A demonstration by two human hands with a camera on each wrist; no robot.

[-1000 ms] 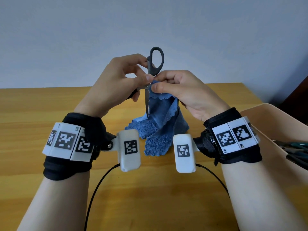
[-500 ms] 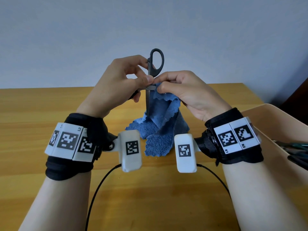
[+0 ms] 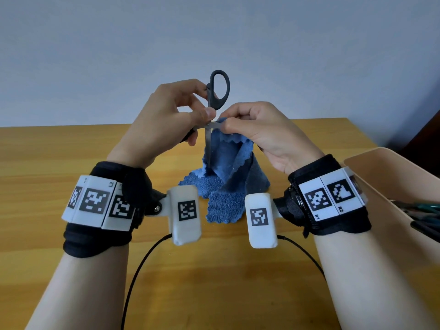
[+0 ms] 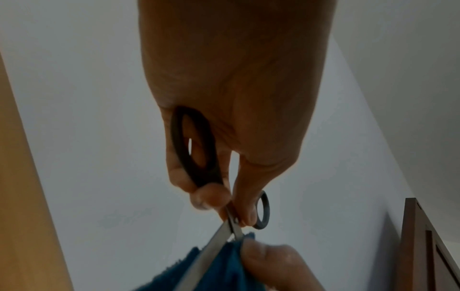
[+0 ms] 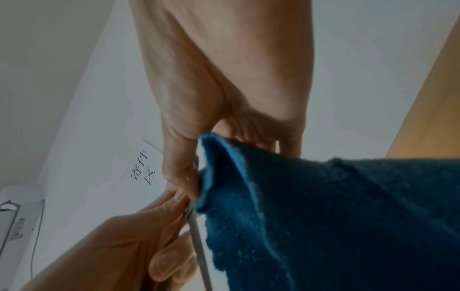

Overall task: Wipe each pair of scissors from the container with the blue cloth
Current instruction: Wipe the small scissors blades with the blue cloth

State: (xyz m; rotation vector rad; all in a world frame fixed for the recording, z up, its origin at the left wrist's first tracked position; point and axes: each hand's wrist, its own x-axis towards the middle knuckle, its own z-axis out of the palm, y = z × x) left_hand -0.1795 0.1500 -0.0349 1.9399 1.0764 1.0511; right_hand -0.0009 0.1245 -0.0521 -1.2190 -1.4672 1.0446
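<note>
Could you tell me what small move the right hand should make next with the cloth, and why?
Probably slide the right hand, pinching the blue microfibre cloth, down the blade towards the tip: it sits near the pivot of the black-handled steel scissors, gripped point-down by the left hand, blade below still bare.

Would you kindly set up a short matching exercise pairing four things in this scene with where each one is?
Things:
1. scissors
2. blue cloth
3. container
4. black cables

Places:
A. at the table's right edge
B. pinched by the right hand, lower end on the table
C. trailing from the wrist cameras
D. upright in the left hand

Pairs: 1-D, 2-B, 3-A, 4-C
</note>
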